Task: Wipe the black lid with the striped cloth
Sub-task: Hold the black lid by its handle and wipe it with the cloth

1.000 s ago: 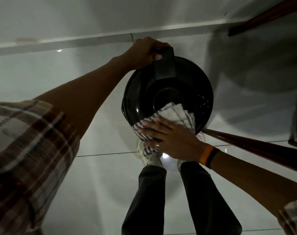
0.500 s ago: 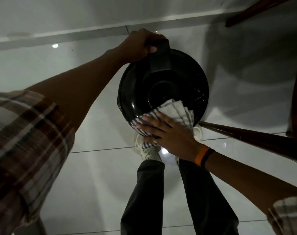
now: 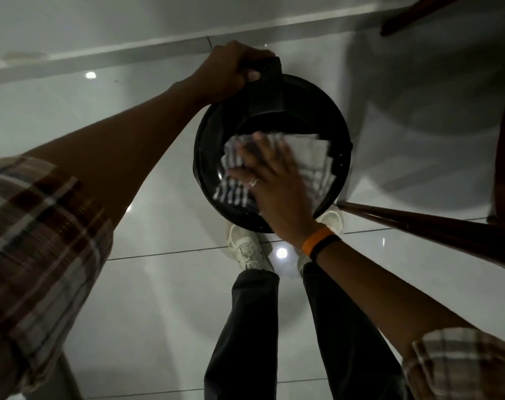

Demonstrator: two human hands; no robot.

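The black lid (image 3: 216, 157) was held in the air above the pale tiled floor (image 3: 159, 298), a little toward 1 o'clock from the middle of the view, its round face turned up to the camera. The left hand (image 3: 228, 70) was closed around the lid's black handle (image 3: 267, 90) at the 12 o'clock edge. The right hand (image 3: 274, 186) lay flat with fingers spread, pressing the striped cloth (image 3: 314, 160) against the lid's middle; it gripped nothing, only pinning the cloth, which spread out toward 3 o'clock and 9 o'clock. An orange and a black band (image 3: 320, 243) circled the right wrist. White shoes (image 3: 248, 249) showed below the lid at 6 o'clock.
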